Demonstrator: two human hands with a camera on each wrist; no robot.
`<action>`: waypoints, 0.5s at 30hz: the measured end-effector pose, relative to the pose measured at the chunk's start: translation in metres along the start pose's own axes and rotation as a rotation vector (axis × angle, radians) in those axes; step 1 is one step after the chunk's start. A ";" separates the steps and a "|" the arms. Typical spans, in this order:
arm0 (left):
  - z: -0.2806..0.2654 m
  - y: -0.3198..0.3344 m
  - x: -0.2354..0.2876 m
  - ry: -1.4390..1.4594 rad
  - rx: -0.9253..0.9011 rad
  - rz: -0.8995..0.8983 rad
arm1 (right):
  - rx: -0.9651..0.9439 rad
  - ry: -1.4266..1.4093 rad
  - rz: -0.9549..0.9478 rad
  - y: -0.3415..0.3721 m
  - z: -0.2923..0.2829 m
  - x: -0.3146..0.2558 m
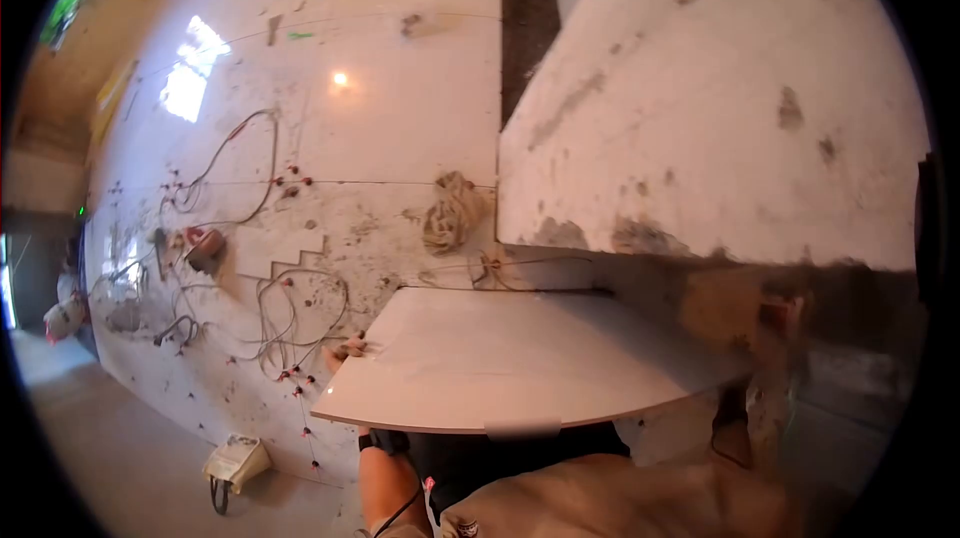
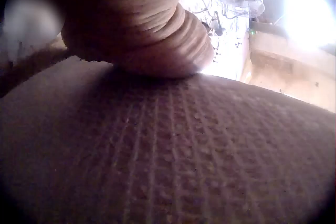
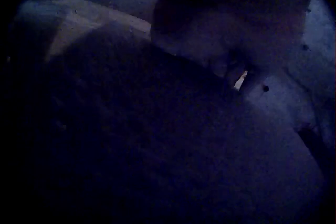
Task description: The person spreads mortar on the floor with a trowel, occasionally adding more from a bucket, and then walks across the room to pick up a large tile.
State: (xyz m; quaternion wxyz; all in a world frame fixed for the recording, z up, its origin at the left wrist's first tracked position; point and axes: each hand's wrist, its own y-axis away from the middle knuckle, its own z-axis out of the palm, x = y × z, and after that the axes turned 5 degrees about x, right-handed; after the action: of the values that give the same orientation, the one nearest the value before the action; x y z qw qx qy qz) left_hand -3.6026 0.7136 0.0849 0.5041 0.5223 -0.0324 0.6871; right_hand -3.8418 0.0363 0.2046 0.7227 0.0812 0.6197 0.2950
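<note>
A large pale tile (image 1: 520,358) is held in front of the body, its near edge close to the dark shorts. At its left edge, the left hand (image 1: 347,348) grips it, fingertips showing over the side. In the left wrist view, the left hand (image 2: 142,24) lies against the tile's ridged, grid-patterned back (image 2: 173,145). The right hand is mostly hidden behind the tile's right end in the head view. In the dark right wrist view, the right hand (image 3: 226,29) holds the tile's edge, with the shadowed tile back (image 3: 147,134) below.
Large tiles with red-capped spacers (image 1: 297,391) cover the floor on the left. Looped cords (image 1: 290,308), a red power tool (image 1: 204,246) and a crumpled sack (image 1: 452,213) lie there. A big stained white slab (image 1: 700,118) stands at right. A pale bucket (image 1: 237,460) sits lower left.
</note>
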 end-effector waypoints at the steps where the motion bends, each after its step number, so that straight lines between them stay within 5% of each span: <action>1: 0.002 0.010 0.007 0.001 0.015 -0.024 | 0.001 0.017 -0.006 0.010 0.004 -0.008; 3: 0.010 0.030 0.023 0.003 0.041 -0.064 | 0.091 0.107 -0.036 0.034 0.011 -0.029; 6: 0.031 0.069 0.065 0.007 0.078 -0.136 | 0.497 0.674 -0.134 0.083 0.055 -0.087; 9: 0.044 0.102 0.108 0.010 0.095 -0.230 | 0.033 1.322 -0.399 0.083 0.052 -0.110; 12: 0.028 0.116 0.140 -0.073 0.060 -0.371 | -0.418 1.797 -0.420 0.172 0.190 -0.062; 13: 0.003 0.115 0.142 -0.105 -0.010 -0.410 | -0.803 1.629 -0.284 0.178 0.213 -0.030; 14: -0.016 0.117 0.144 -0.155 -0.066 -0.426 | -1.120 1.498 -0.456 0.168 0.208 0.029; 15: -0.029 0.119 0.146 -0.207 -0.117 -0.448 | -1.305 1.800 -0.340 0.195 0.247 0.064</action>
State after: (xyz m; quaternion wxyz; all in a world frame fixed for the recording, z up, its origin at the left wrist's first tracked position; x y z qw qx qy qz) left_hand -3.7015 0.7681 0.2386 0.6673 0.5538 -0.0072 0.4980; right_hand -3.6687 0.2898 0.2990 -0.0525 -0.6405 0.6460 0.4119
